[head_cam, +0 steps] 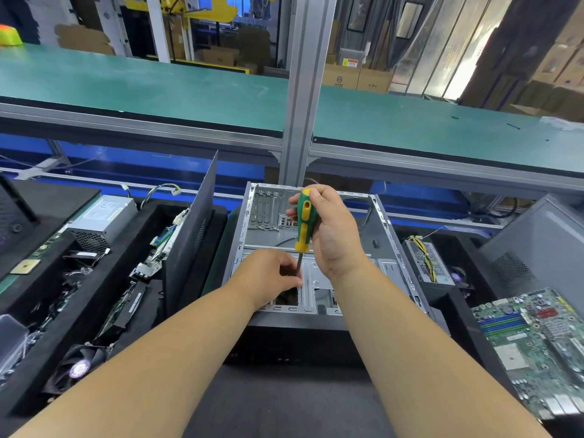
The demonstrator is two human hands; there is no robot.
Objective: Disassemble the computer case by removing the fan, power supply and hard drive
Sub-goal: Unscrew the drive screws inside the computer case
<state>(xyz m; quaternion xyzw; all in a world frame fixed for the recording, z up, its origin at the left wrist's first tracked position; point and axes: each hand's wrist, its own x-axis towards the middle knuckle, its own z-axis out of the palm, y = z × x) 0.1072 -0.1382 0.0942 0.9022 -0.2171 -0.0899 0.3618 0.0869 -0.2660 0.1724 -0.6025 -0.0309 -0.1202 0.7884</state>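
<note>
Dark bench (284,403), near edge: case (311,248) open at centre. Right hand (331,229) grips screwdriver (304,224) handle, upright; left hand (270,276) pinches its shaft inside the case. Tip hidden by left fingers. Fan (79,366) near left, power supply (102,218) far left. Hard drive not made out. Beyond: green conveyor (142,86), stacked cartons.

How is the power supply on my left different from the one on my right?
The left power supply is a larger, light silver box with a white label on top; the right power supply is slimmer and darker, with a perforated top. The left one's cables arc up behind it, while the right one's yellow and black cables lie bundled across its top. Both sit outside the case, in black trays.
</note>
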